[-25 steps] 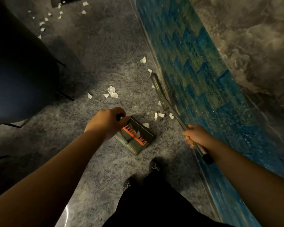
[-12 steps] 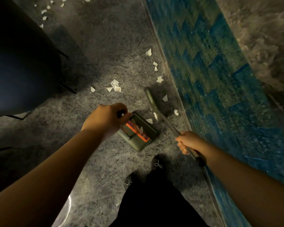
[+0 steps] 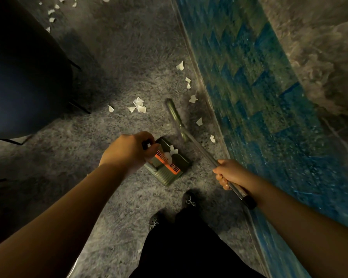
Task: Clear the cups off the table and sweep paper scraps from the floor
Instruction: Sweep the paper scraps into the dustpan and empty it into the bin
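Both hands are busy: our left hand [image 3: 129, 152] is curled tight round the dark top of the dustpan handle [image 3: 147, 145], and our right hand [image 3: 230, 173] is wrapped round the metal broom pole [image 3: 201, 148], fingers closed under it and the black end cap poking out behind the wrist.

So the green dustpan [image 3: 167, 164] sits flat on the grey carpet [image 3: 119, 77] right in front of our shoes [image 3: 189, 200], with its orange comb strip [image 3: 167, 164] running across the middle. We can see a couple of white scraps already lying inside it [image 3: 173, 151], near the far edge. The broom head [image 3: 174, 113] is down on the carpet just beyond the pan, a bit to the right, pointing away from us.

Loose paper scraps [image 3: 139, 105] are still all over: a little cluster just left of the broom head, a line of single bits along the edge of the blue patterned strip [image 3: 259, 97], one close to the pole on its right side, and another bunch way off at the top left. None of those touch the pan.

On the left a big dark chair [image 3: 24, 77] with thin black legs stands on the carpet, well apart from the pan. No cups or table in our view, so we can't say where those are.
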Available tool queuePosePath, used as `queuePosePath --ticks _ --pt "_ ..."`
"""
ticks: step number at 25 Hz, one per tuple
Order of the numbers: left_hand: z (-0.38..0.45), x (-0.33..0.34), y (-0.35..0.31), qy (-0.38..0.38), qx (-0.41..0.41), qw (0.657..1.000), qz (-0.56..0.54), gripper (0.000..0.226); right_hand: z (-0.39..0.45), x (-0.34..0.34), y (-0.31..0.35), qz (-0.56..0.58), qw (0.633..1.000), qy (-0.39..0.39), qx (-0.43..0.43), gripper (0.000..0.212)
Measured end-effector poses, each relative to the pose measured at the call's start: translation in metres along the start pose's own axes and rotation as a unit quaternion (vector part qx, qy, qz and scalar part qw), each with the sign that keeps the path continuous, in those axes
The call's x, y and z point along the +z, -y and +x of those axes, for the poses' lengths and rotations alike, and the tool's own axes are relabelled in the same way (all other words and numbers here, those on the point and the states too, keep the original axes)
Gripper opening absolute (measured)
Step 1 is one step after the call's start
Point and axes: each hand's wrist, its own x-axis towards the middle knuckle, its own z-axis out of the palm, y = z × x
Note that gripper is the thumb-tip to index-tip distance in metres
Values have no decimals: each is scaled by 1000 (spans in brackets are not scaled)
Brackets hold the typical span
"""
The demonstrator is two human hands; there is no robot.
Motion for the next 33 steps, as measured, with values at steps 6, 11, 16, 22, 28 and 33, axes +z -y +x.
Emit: queuePosePath --ticks 6,11,16,22,28,33 --pt "-5 0 10 -8 -3 1000 -11 25 29 22 23 -15 999 -2 29 9" --pt "-8 -1 14 -4 -6 1000 -7 23 18 48 14 64 992 62 92 14" --pt "-5 -2 12 -4 -5 1000 -3 24 -12 47 2 79 991 82 64 13" --pt "1 -8 11 -12 -11 1000 -18 22 -31 42 9 29 999 45 1 15" --pt "16 -10 -9 1 8 1000 -23 23 -35 14 12 15 999 -11 -29 15" --pt "38 0 -38 8 46 998 -29 21 -36 -22 8 -33 996 -68 -50 13"
